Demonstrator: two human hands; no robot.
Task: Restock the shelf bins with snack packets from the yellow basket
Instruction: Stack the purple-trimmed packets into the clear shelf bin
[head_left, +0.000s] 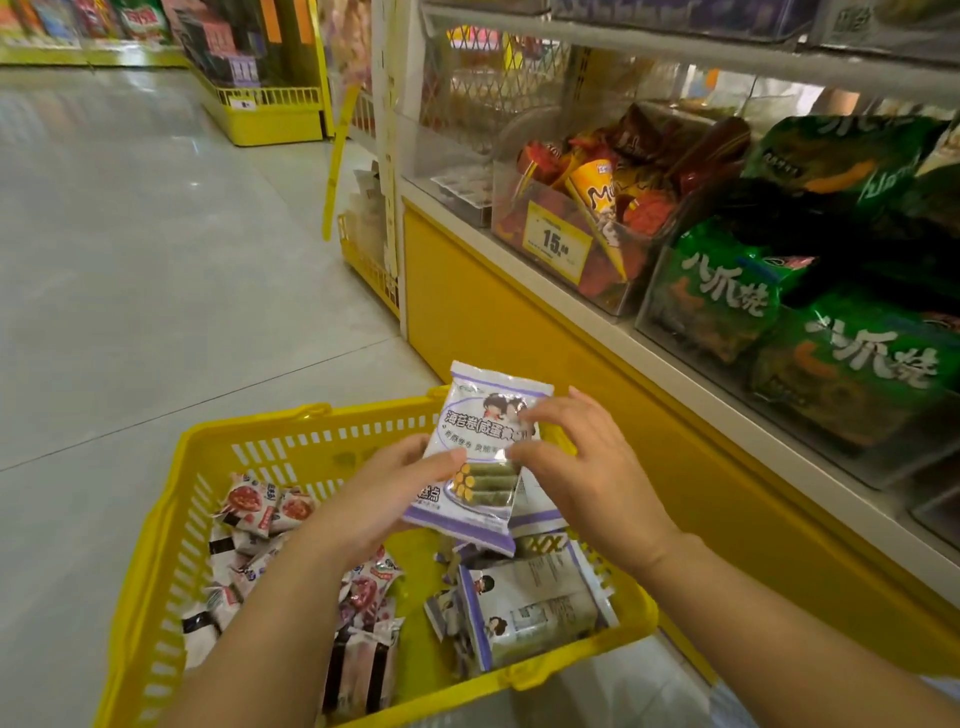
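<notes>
The packet (483, 447) is pinched between left hand (395, 483) and right hand (582, 467), its long axis roughly twelve-to-six. The shelf bins (644, 291) are set at two o'clock, nearer the right hand.

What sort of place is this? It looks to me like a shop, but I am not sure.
Most likely a snack shop or supermarket aisle: clear shelf bins hold packaged snacks, one bin bears a yellow price tag, and stocked yellow racks stand across the floor.
</notes>
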